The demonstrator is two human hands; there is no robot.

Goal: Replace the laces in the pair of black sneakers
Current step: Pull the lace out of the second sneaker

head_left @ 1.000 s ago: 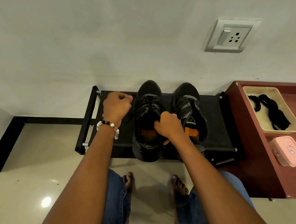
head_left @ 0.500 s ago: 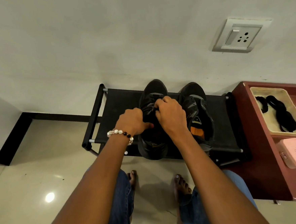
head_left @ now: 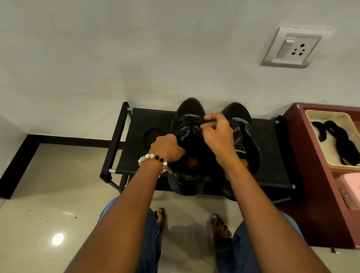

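Pinching a black lace at the upper eyelets, the right hand point(head_left: 216, 133) has its fingers point(head_left: 213, 118) curled round the strand above the tongue of the left sneaker point(head_left: 184, 123), while the left hand point(head_left: 167, 148) grips the near left side of that shoe's collar, fingers closed on the upper. The split looks deliberate: one hand steadies the shoe so it does not slide or tip as the other tugs the lace out, which suggests the old lace is still being worked loose and the task is at an early stage. The right sneaker point(head_left: 244, 136) stands just beside the first, toes pointing to the far wall, apparently untouched for now. Both shoes sit on a low black shoe rack point(head_left: 144, 126) with a fabric shelf and metal rails, set against a pale wall that carries a white switch and socket plate point(head_left: 292, 47). To the right stands a dark red table point(head_left: 303, 149) bearing a beige tray point(head_left: 320, 113) in which black laces point(head_left: 341, 142) lie coiled, probably the replacements kept within reach; nearer on the same table is a pink box point(head_left: 359, 190). The floor point(head_left: 41, 210) is glossy light tile with a black skirting along the wall, and the person's bare feet and jeans show below.
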